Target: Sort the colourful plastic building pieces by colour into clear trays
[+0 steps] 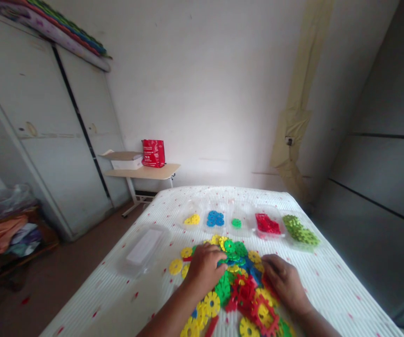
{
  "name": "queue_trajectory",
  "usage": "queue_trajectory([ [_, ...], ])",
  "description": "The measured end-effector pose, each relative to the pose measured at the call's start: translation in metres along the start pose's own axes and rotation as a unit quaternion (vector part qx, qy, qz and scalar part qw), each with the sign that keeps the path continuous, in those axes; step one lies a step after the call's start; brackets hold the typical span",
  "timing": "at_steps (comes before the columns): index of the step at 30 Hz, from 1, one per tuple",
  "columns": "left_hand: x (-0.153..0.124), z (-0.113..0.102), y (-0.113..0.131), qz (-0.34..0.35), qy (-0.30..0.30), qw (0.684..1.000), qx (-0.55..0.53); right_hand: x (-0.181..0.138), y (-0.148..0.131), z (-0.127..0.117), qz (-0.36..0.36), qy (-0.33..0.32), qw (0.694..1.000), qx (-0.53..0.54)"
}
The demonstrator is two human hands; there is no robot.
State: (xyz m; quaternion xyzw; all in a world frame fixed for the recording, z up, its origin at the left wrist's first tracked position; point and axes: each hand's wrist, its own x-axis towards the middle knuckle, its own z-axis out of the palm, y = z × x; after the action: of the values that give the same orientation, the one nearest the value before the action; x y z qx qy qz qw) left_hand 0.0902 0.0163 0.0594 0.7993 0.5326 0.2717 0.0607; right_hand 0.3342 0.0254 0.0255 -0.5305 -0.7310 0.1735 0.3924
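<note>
A heap of plastic snowflake pieces (238, 288) in yellow, green, red and blue lies on the white bed (117, 299). My left hand (204, 267) rests knuckles-up on the heap's left side, fingers curled down into the pieces. My right hand (286, 281) lies on the heap's right side, fingers bent over red pieces. What either hand grips is hidden under the fingers. Behind the heap stand clear tubs, sorted by colour: yellow (191, 219), blue (215, 218), green (236, 223), red (267, 224) and light green (300, 230).
A clear lid or tub (144, 248) lies on the bed to the left. Beyond the bed stand a small table (145, 172) with a red bag (153, 153) and a white box, a grey wardrobe (47, 140), and clothes on the floor at left.
</note>
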Motion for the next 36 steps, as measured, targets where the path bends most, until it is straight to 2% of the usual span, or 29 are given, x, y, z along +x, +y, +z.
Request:
queue_trajectory([
  [6,0.033,0.018,0.009,-0.006,-0.081,0.992,0.093,0.001,0.001,-0.003,0.003,-0.016,1.000,-0.001],
  [16,0.044,0.027,0.006,-0.020,-0.118,0.988,0.101,0.002,0.006,0.003,0.021,-0.033,0.999,0.000],
  [20,0.048,0.023,0.007,-0.015,-0.127,0.988,0.089,0.001,0.003,0.001,0.015,-0.027,1.000,0.005],
  [27,0.059,0.002,0.003,-0.032,-0.114,0.993,0.011,0.002,0.004,0.002,0.013,-0.027,1.000,-0.004],
  [31,0.088,-0.002,0.002,-0.052,-0.093,0.992,-0.067,0.002,0.004,0.003,0.016,-0.035,0.999,-0.002],
  [36,0.124,0.002,0.002,-0.099,-0.074,0.979,-0.161,0.002,0.003,0.002,0.016,-0.037,0.999,-0.001],
])
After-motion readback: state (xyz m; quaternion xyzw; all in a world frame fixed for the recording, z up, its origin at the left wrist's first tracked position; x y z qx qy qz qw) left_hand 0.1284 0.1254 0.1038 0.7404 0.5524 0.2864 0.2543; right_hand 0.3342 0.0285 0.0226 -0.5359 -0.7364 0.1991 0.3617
